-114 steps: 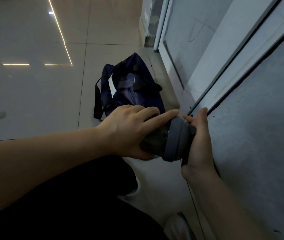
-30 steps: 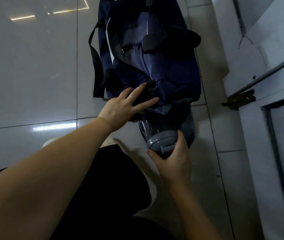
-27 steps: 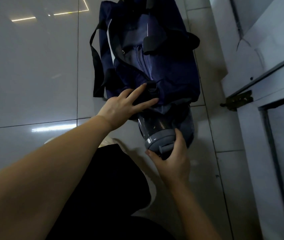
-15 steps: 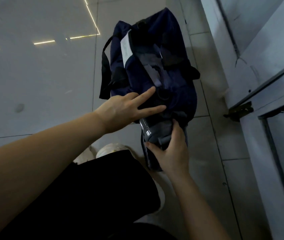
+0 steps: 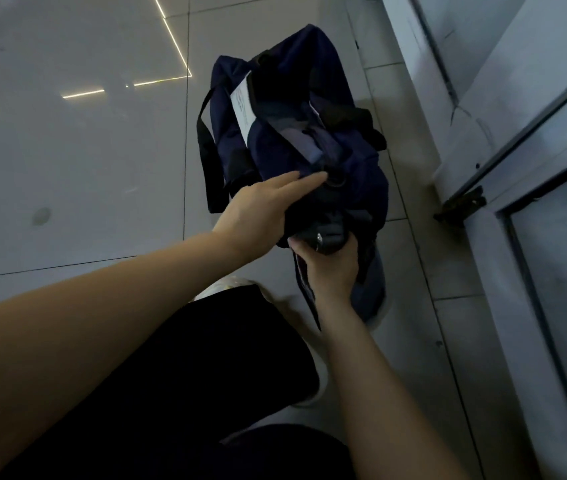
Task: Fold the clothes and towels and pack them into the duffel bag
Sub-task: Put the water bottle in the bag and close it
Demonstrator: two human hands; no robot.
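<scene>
On pale glossy floor tiles point(image 5: 67, 174), the navy duffel bag point(image 5: 296, 133) lies lengthwise toward 12 o'clock, its near end just beyond both hands. Strip-light reflections streak the tiles at 10 o'clock; a grey door frame point(image 5: 503, 161) runs along the 3 o'clock side. Reaching in from 8 o'clock, the left hand point(image 5: 258, 216) presses straight fingers on the bag's top. Coming from 6 o'clock, the right hand point(image 5: 330, 268) grips a dark lidded bottle point(image 5: 327, 237) mostly buried in the bag's end.
</scene>
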